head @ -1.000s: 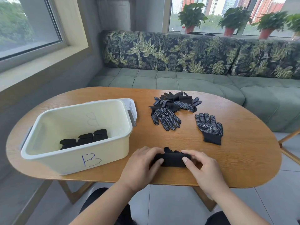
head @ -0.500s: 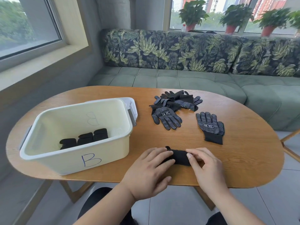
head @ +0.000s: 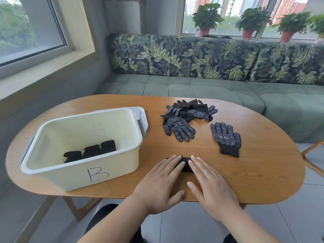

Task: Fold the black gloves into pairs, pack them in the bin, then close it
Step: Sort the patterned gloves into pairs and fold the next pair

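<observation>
Currently left hand (head: 163, 183) and right hand (head: 208, 183), fingers straight, flatten folded glove pair (head: 185, 163); soft, light knit, probably springs open, so pinch across fold.

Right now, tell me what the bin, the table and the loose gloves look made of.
Bin: looks like cream plastic, smooth moulded walls with a slight sheen. Table: wood or veneer, visible grain, matte. Loose gloves: black knit fabric with pale grip dots, perhaps rubber.
</observation>
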